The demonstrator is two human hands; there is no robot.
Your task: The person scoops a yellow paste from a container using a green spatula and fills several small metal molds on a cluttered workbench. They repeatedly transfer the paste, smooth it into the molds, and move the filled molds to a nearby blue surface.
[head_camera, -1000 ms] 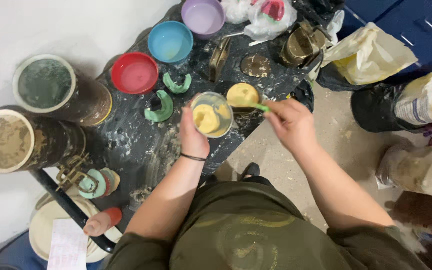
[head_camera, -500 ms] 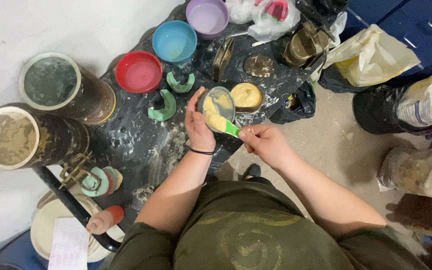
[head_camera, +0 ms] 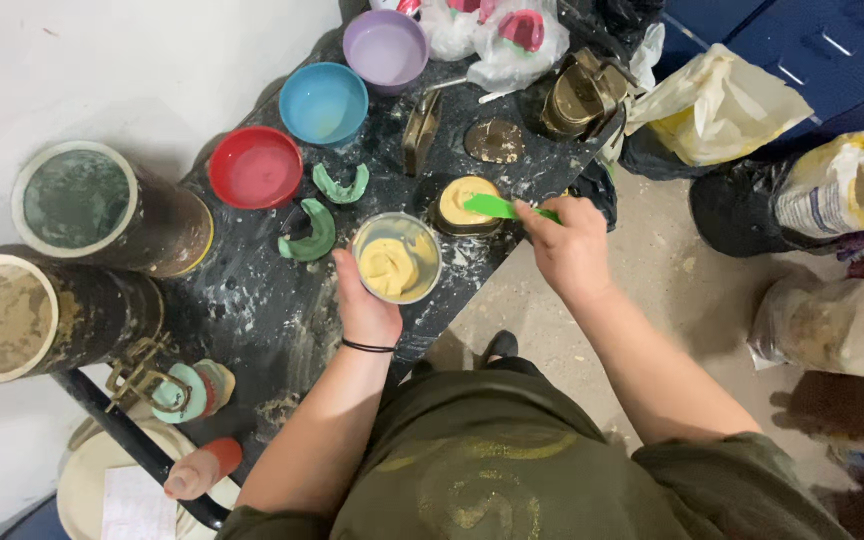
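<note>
My left hand [head_camera: 364,305] grips a clear cup [head_camera: 397,257] holding thick yellow paste, just above the dark spattered table [head_camera: 252,310]. My right hand [head_camera: 570,245] holds a green spatula [head_camera: 497,207], whose blade lies over a small round mould [head_camera: 464,205] filled with the same yellow paste. Two green curved trays [head_camera: 324,210] lie on the table to the left of the cup.
Red [head_camera: 255,167], blue [head_camera: 323,103] and purple [head_camera: 385,50] bowls line the table's far side. Two large dark cylinders [head_camera: 82,205] stand at left. Brass flask parts [head_camera: 582,95] sit at the far right corner. Bags [head_camera: 832,190] crowd the floor at right.
The spatula was in the cup half a second ago; my right hand has carried it up and right onto the yellow-filled mould. The cup has barely moved.
</note>
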